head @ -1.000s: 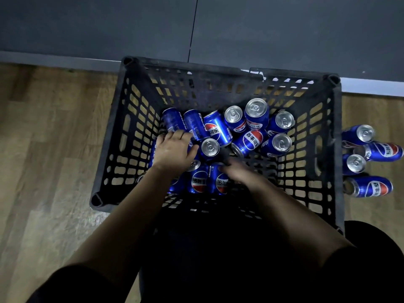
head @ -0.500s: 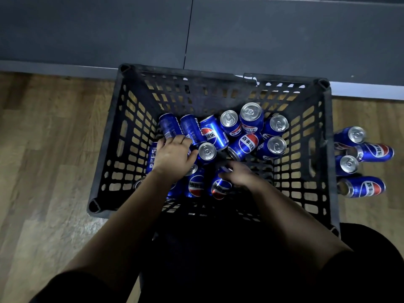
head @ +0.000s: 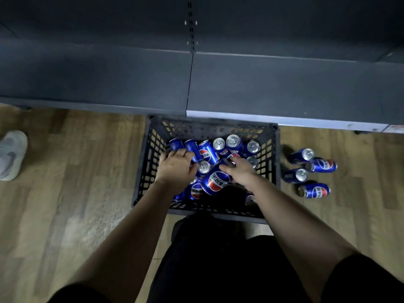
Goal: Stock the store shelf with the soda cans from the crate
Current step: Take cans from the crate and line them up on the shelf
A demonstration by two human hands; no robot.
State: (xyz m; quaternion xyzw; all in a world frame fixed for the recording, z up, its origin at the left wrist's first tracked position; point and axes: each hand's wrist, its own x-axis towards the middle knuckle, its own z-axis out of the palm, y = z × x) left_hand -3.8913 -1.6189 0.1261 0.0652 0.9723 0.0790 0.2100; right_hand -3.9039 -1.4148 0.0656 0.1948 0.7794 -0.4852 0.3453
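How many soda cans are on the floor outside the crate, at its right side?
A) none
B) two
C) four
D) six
C: four cans are on the floor, just right of the crate.

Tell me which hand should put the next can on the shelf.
Right. The right hand grips a can raised off the pile, ready to lift to the shelf; the left hand lies on cans down in the crate, none lifted.
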